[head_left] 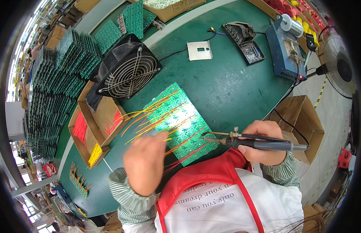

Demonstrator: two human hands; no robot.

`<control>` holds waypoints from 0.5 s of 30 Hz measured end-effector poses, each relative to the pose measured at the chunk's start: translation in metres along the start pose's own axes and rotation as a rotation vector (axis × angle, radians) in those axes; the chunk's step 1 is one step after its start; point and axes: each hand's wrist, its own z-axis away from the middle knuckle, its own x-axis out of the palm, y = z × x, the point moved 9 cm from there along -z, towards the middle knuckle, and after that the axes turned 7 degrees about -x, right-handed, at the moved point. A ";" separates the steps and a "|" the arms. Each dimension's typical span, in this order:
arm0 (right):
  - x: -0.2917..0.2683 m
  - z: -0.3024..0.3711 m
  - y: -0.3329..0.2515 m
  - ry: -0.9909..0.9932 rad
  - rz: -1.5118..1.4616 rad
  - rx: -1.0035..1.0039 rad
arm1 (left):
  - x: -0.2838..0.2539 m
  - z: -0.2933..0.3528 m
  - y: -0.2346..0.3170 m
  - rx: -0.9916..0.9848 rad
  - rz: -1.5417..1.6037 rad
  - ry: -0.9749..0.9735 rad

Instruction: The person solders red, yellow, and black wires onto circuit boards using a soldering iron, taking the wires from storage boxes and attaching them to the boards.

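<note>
A green circuit board panel point(181, 123) lies on the table before me, with several red and yellow wires point(143, 113) standing out from it toward the left. My left hand point(144, 162) is over the board's left edge, fingers pinched on a yellow wire point(167, 139). In my right hand point(266, 134) is a soldering iron point(271, 145) with a solder feed tube along its top. Its tip points left and is over the board's right part, near a red wire; whether it touches cannot be made out.
Left of the board is a cardboard tray point(95, 132) of red, yellow and black wires. Behind it stand a square fan point(130, 72) and stacked circuit boards point(52, 97). A blue solder feeder point(283, 52) is at the back right, above a cardboard box point(300, 120).
</note>
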 end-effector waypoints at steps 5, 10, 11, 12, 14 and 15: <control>-0.006 0.003 0.002 0.024 -0.010 0.039 | 0.030 0.000 0.012 -0.094 0.097 -0.211; -0.010 0.007 0.005 0.053 -0.001 0.036 | 0.040 0.001 0.002 -0.099 0.108 -0.237; -0.010 0.006 0.005 0.054 -0.003 0.036 | 0.040 -0.002 0.007 -0.068 0.176 -0.223; -0.009 0.004 0.005 0.049 0.002 0.024 | 0.040 -0.004 0.012 -0.037 0.243 -0.209; -0.008 0.002 0.005 0.045 0.007 0.014 | 0.048 -0.004 0.011 -0.072 0.241 -0.200; -0.006 0.001 0.006 0.038 -0.005 0.034 | 0.052 -0.004 0.007 -0.106 0.240 -0.189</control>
